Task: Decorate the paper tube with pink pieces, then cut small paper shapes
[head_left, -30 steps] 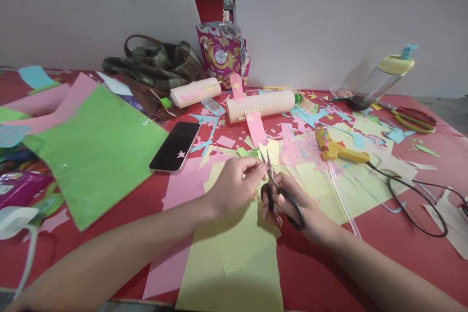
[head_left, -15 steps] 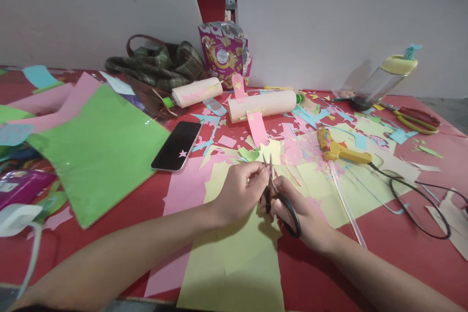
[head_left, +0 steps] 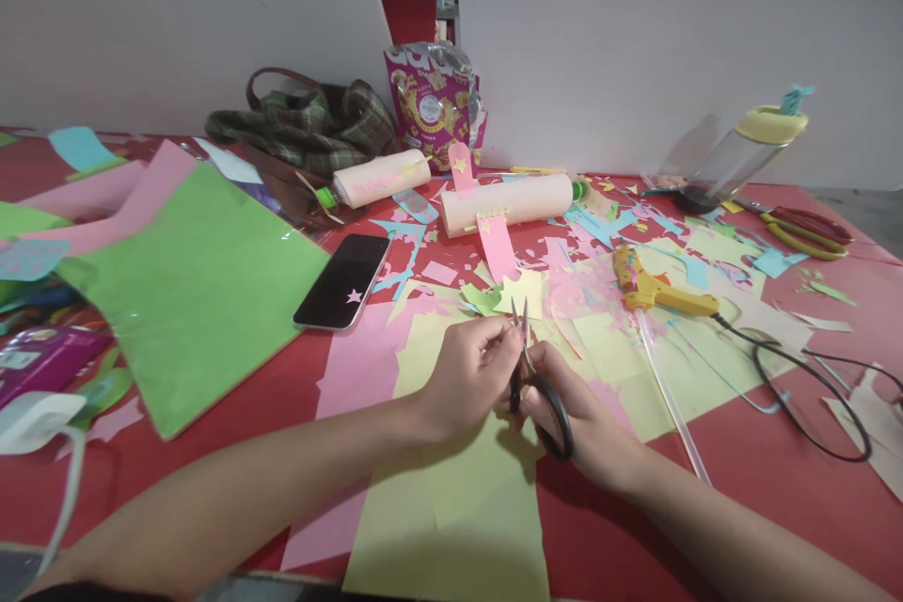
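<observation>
Yellow sheet [head_left: 451, 508]: lay nearest me on the red worktop [head_left: 585, 546], beneath my grips; I judged it best kept out of the blades' way.
Right grip [head_left: 582, 409]: was wrapped around the black handles of the scissors [head_left: 526, 359]; a relaxed thumb and short squeezes seemed the way to steer them.
Left grip [head_left: 474, 367]: had thumb and forefinger pinched together right by the blades; anything between them was too small for me to tell.
Scissors: were above the yellow sheet, between my two grips, points away from me, blades slightly parted.
Fingertip room: was scant, so drawing the left fingers off the cutting edges before each squeeze looked like the main care.
Turning: was better left to the left fingers, I thought, with the right wrist kept quiet.
Pink sheet [head_left: 339, 489]: lay left, partly under the yellow one.
Phone [head_left: 343, 282]: lay beyond it, a small pink star [head_left: 354, 296] on its glass, easily knocked by a careless elbow.
Glue gun [head_left: 667, 296]: lay to the right on paper scraps, its cord apart from my forearm.
Long roll [head_left: 508, 204]: lay farther back, in front of the snack bag [head_left: 434, 108].
</observation>
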Action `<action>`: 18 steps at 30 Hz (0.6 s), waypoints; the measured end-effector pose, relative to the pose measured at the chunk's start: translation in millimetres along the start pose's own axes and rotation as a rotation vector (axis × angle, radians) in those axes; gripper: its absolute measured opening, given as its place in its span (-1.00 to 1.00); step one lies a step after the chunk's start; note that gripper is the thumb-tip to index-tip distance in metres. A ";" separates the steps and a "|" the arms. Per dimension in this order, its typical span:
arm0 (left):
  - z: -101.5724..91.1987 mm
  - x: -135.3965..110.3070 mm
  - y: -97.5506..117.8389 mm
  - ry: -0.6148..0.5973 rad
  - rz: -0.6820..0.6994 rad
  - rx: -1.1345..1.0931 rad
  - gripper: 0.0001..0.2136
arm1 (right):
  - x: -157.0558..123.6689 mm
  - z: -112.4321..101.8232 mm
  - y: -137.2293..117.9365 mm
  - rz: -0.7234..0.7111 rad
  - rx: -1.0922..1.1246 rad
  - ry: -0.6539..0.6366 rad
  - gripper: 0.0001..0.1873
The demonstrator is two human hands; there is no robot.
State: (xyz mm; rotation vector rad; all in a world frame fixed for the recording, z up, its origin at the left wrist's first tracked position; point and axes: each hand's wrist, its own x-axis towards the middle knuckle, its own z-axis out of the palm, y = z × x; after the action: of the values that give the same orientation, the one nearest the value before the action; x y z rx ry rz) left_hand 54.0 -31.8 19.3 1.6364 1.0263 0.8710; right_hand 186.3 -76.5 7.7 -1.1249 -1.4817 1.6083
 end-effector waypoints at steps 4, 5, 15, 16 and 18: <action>0.4 -0.8 0.3 -0.004 -0.008 0.016 -0.72 | 0.6 0.9 -1.2 -0.010 -0.031 0.031 -0.74; 0.2 -0.9 0.4 -0.004 -0.007 0.022 -0.71 | 0.5 1.0 -1.5 -0.005 -0.036 0.037 -0.75; 0.1 -0.1 -0.5 -0.009 0.027 0.055 -0.72 | -0.5 1.9 2.4 -0.009 -0.038 0.047 -0.77; 0.0 0.0 -0.5 -0.009 0.031 0.063 -0.71 | -0.2 2.0 3.5 -0.013 -0.036 0.051 -0.78; -0.5 0.6 -0.4 -0.015 0.044 0.084 -0.71 | 0.6 2.0 4.9 -0.019 -0.041 0.065 -0.79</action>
State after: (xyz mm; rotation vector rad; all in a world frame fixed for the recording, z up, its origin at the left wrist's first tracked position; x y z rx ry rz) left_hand 53.6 -31.0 19.1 1.7387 1.0322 0.8533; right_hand 184.5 -77.5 2.7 -1.1709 -1.4849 1.5209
